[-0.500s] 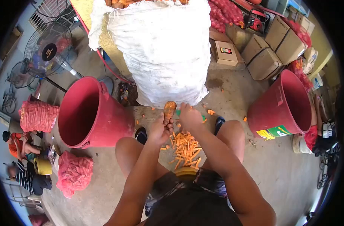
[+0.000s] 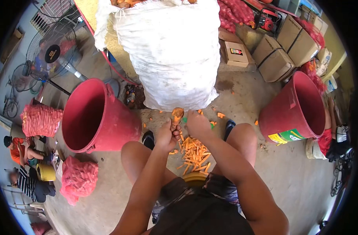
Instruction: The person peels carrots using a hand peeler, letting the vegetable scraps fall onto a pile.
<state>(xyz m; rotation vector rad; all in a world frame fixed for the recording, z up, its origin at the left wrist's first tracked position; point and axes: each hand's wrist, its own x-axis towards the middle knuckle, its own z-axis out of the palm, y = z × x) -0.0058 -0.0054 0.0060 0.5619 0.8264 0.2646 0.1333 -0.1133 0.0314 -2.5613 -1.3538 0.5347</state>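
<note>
My left hand [image 2: 167,135] is wrapped round the lower end of an orange-fleshed root that looks like a sweet potato [image 2: 178,113], with brown patches on its upper end. Close beside it on the right, my right hand [image 2: 198,124] is closed in a fist. Bits of green [image 2: 184,120] show at both sides of this fist, but whatever it grips is hidden. Below the hands, between my feet, lies a pile of orange cut strips [image 2: 195,154]. A full white sack [image 2: 173,58] stands just ahead of both hands.
Large red bins stand at left [image 2: 122,121] and right [image 2: 279,109]. Behind the left bin is a fan [image 2: 52,53]. Pink mesh sacks [image 2: 80,176] and two seated people [image 2: 26,184] are farther left. Cardboard boxes [image 2: 273,58] sit at back right. Orange scraps dot the floor.
The root sits slightly lower and more upright in my left hand, and more bare orange shows on it. My right hand stays closed beside it. The whole view has shifted slightly.
</note>
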